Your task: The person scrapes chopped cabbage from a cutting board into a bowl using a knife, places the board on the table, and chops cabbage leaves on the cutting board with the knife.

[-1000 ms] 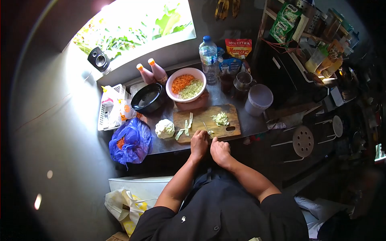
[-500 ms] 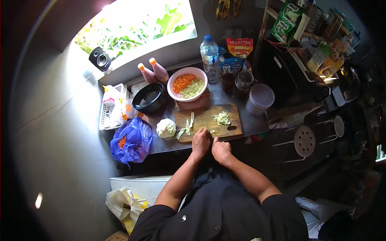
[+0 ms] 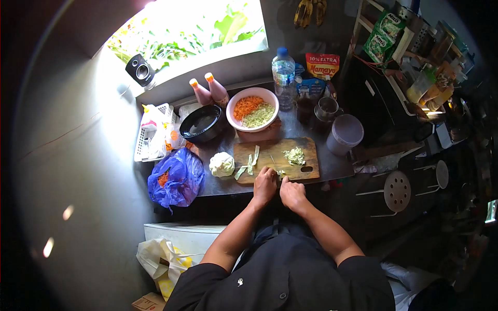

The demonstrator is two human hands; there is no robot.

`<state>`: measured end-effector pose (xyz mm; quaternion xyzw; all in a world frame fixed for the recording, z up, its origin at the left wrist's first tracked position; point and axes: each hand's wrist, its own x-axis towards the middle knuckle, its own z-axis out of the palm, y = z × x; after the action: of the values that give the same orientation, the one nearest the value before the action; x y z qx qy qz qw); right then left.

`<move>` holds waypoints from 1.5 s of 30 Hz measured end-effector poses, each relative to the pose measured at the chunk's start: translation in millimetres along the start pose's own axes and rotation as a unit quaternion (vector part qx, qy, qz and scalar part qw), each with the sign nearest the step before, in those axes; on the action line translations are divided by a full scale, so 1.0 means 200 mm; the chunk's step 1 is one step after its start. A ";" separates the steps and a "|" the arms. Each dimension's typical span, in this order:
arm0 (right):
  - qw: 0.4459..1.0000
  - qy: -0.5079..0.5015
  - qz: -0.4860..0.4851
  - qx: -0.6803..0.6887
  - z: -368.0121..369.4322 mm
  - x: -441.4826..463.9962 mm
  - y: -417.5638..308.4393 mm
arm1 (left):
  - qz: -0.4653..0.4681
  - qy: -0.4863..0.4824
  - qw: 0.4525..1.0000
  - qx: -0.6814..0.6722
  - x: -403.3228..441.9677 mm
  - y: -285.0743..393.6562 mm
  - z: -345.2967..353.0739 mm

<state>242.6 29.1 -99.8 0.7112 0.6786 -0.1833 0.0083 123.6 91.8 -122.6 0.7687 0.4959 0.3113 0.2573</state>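
My right hand (image 3: pixel 293 195) is closed round a knife (image 3: pixel 272 159), its index finger stretched forward. Only the thin blade shows, pointing away from me over the wooden cutting board (image 3: pixel 246 180). My left hand (image 3: pixel 265 185) is beside it at the board's near edge, fingers curled on pale green cabbage mostly hidden under them. Small cut bits (image 3: pixel 280 173) lie by the blade. Pale cabbage strips (image 3: pixel 250 165) lie on the board's left, and a pile of shredded cabbage (image 3: pixel 294 156) on its right. A cabbage head (image 3: pixel 222 164) sits left of the board.
Behind the board stands a pink bowl (image 3: pixel 232 120) of shredded carrot and cabbage. Around it are a black basin (image 3: pixel 201 124), two sauce bottles (image 3: pixel 217 91), a water bottle (image 3: pixel 284 78), a metal mug (image 3: pixel 327 109) and a lidded container (image 3: pixel 345 133). A blue plastic bag (image 3: pixel 179 179) lies at left.
The whole scene has shifted a little to the right as the head camera turned. Both hands stay close together at the board's near edge, and the blade stands a little more upright.
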 end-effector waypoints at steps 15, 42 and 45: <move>0.998 -0.043 0.024 0.029 -0.03 0.01 -0.04 | -0.005 -0.014 1.000 0.008 0.00 0.03 -0.02; 1.000 -0.005 0.016 -0.006 0.00 -0.03 -0.10 | -0.001 -0.007 1.000 0.012 -0.02 0.02 -0.01; 0.999 0.016 0.022 0.016 0.03 0.02 -0.06 | 0.001 -0.013 1.000 0.008 -0.01 0.02 -0.01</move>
<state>229.9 33.2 -103.0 0.7291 0.6595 -0.1826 -0.0097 124.2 87.7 -119.3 0.7754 0.4940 0.2977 0.2569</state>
